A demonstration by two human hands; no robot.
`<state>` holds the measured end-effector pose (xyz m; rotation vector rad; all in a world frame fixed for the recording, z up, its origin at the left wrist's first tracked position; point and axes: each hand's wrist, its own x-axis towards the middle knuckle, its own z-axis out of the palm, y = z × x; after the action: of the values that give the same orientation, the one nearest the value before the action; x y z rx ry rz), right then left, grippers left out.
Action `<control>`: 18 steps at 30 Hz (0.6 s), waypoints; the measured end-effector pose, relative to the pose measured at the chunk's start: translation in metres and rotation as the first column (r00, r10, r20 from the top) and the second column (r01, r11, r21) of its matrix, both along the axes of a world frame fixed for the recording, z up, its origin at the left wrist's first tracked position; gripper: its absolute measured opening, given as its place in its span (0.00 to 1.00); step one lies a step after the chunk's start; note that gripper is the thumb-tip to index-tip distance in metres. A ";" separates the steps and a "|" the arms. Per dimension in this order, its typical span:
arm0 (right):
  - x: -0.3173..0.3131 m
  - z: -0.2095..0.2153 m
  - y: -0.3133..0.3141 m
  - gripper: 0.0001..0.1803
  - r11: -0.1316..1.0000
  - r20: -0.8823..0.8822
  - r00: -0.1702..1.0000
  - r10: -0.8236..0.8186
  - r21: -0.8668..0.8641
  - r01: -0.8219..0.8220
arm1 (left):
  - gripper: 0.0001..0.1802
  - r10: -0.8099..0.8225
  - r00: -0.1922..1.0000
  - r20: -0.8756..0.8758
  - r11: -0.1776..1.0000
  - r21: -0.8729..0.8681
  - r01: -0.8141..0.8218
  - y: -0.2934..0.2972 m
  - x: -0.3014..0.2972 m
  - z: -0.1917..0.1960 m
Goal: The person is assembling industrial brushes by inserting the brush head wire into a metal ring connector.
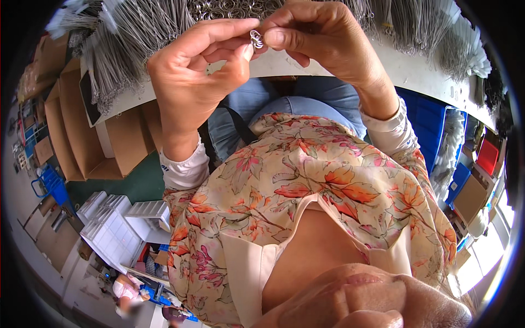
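Observation:
Both my hands meet at the top middle, raised over the near edge of the white table (306,66). Between thumb and fingers of my left hand (199,68) is a small cluster of shiny metal rings (256,39). My right hand (322,41) is closed in a pinch with its fingertips against the right side of the rings; what lies inside that pinch is hidden. Just beyond the hands spreads a pile of similar metal rings (229,9).
Bundles of thin grey wire cables (145,35) lie left of my hands, and more cable bundles (415,24) lie right. Open cardboard boxes (82,126) stand at lower left, near white plastic crates (112,229). A blue bin (425,120) is at my right. Another person (127,290) shows far behind.

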<state>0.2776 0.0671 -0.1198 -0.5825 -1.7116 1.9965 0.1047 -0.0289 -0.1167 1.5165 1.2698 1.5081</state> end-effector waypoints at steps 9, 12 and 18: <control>0.006 0.004 -0.012 0.12 0.998 0.095 0.994 -0.045 -0.044 0.050 | 0.14 0.057 0.968 0.243 0.998 -0.022 -0.053 -0.004 0.012 -0.011; 0.004 0.002 -0.018 0.09 0.991 0.046 0.990 -0.130 0.005 0.130 | 0.14 0.063 0.972 0.224 0.998 0.004 -0.066 -0.004 0.012 -0.015; 0.001 0.010 -0.008 0.08 0.993 0.175 0.984 -0.020 -0.114 0.041 | 0.14 0.057 0.983 0.173 0.998 -0.001 -0.058 -0.002 0.009 -0.012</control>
<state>0.2782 0.0588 -0.1097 -0.8410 -1.6797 2.0887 0.1138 -0.0312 -0.1290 1.3295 1.2184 1.6418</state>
